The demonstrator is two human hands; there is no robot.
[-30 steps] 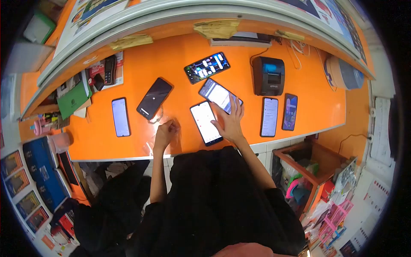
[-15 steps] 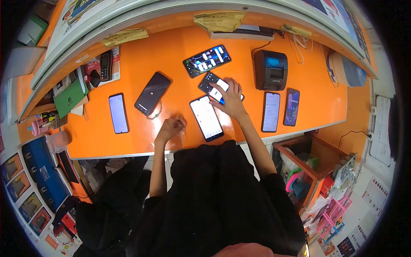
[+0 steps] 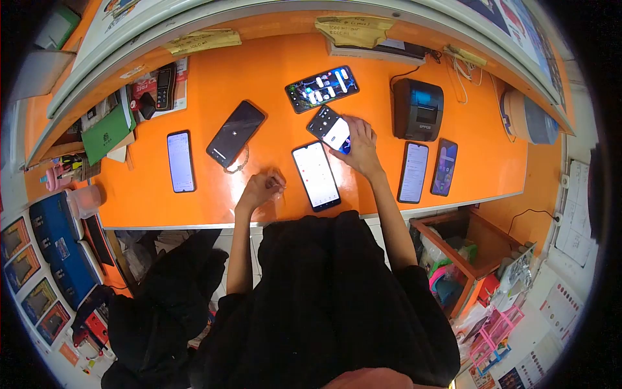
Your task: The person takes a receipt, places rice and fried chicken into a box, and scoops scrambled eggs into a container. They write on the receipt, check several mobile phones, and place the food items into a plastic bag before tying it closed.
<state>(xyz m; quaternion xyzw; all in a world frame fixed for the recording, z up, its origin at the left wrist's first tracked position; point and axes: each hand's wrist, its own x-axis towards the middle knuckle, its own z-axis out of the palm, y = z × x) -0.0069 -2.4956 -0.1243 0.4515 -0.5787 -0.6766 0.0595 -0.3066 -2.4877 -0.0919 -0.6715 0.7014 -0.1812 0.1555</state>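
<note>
My right hand (image 3: pixel 360 149) lies over the lower end of a dark smartphone (image 3: pixel 328 127), thumb on one side and fingers on the other. That phone's screen is part dark, part white and blue. Directly below it, a smartphone with a white screen (image 3: pixel 315 176) rests on the orange table. My left hand (image 3: pixel 262 188) is over the table left of the white-screen phone, its fingers curled together; whatever they may hold is too small to make out. Above the right hand lies a smartphone with a colourful screen (image 3: pixel 322 89). A dark-screened smartphone (image 3: pixel 236 133) lies diagonally beyond the left hand.
A smartphone with a pale screen (image 3: pixel 181 162) lies at the left. Two more, a light-screened phone (image 3: pixel 413 172) and a purple-screened phone (image 3: pixel 444 167), lie at the right below a black printer (image 3: pixel 416 110). A bracelet-like loop (image 3: pixel 238 162) touches the diagonal phone. A card terminal (image 3: pixel 165 87) stands back left.
The view has shifted slightly. The right hand has moved a little toward the lower right of its phone, showing less of the lower end. The left hand stays curled in nearly the same place.
</note>
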